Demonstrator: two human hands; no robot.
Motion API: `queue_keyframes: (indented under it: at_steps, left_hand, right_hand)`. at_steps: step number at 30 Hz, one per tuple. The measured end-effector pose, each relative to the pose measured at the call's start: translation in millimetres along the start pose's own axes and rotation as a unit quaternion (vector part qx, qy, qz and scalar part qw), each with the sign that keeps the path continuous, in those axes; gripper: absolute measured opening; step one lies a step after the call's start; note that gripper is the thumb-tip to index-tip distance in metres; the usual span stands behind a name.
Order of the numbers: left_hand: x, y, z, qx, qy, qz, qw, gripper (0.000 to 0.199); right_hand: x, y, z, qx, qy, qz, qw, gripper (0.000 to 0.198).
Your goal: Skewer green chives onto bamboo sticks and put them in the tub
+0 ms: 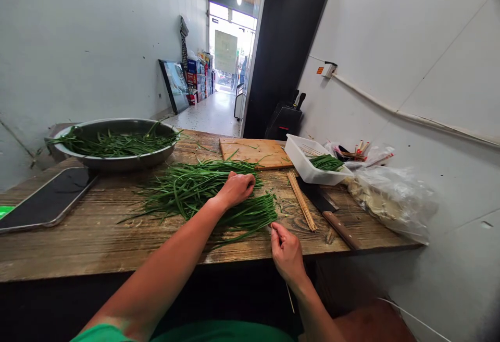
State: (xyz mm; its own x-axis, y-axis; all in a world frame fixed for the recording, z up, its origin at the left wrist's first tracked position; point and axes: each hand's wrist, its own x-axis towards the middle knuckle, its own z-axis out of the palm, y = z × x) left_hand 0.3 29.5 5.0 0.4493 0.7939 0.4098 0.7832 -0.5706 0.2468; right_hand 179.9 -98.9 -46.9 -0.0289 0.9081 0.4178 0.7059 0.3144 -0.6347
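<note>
On the wooden table (97, 237), seen from the head camera, much is only partly shown: the tray (47, 201) at the far left is cut off by the frame edge, the plastic bag (390, 198) at the right hides its contents behind cloudy film, and the thin skewer (289, 296) in the right hand (287, 253) shows only as a short tip above the fingers and a pale length below the wrist, so its point among the greens cannot be made out. A loose pile of chives (191, 183) spreads across the middle, with a trimmed, aligned bunch (252, 214) at its near right edge. Behind stand a metal bowl (117, 146) holding more chives, a cutting board (253, 153), and a white tub (308, 162) with a few greens inside. A bundle of skewers (301, 200) and a knife (328, 211) lie just right of the bunch, between it and the bag. The left hand (236, 188) reaches in from the lower left, palm down, fingers curled and pressed onto the chives where pile meets bunch. The right hand sits at the table's near edge, knuckles up, its grip pinched tight on the skewer just beside the cut ends of the bunch.
</note>
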Motion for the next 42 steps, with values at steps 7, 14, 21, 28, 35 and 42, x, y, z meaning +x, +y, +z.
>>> queue_keyframes:
  at_steps: [7,14,21,28,35,42]
  left_hand:
    - [3.4,1.1,6.1,-0.143,-0.025,-0.039,0.989,0.023]
    - [3.3,8.1,5.6,-0.209,-0.041,-0.078,0.974,0.024]
    - [2.5,13.0,3.2,-0.206,-0.045,-0.074,0.975,0.023]
    - [2.3,15.3,-1.2,-0.221,-0.064,-0.071,0.971,0.028]
    - [3.0,12.9,0.9,-0.229,-0.071,-0.08,0.967,0.027]
    - [1.6,9.5,0.9,-0.235,-0.097,-0.034,0.967,0.027]
  right_hand:
    - [-0.1,2.7,1.2,-0.005,0.003,0.001,1.0,0.031]
    - [0.1,1.0,0.1,0.004,-0.009,0.008,1.0,0.032]
    - [-0.2,3.0,1.9,-0.002,-0.01,0.013,1.0,0.032]
    - [0.2,3.6,2.3,0.006,-0.014,0.012,1.0,0.032]
    - [0.5,1.9,1.2,0.0,-0.01,0.01,1.0,0.033]
    - [1.1,0.6,0.9,-0.011,0.0,0.001,1.0,0.033]
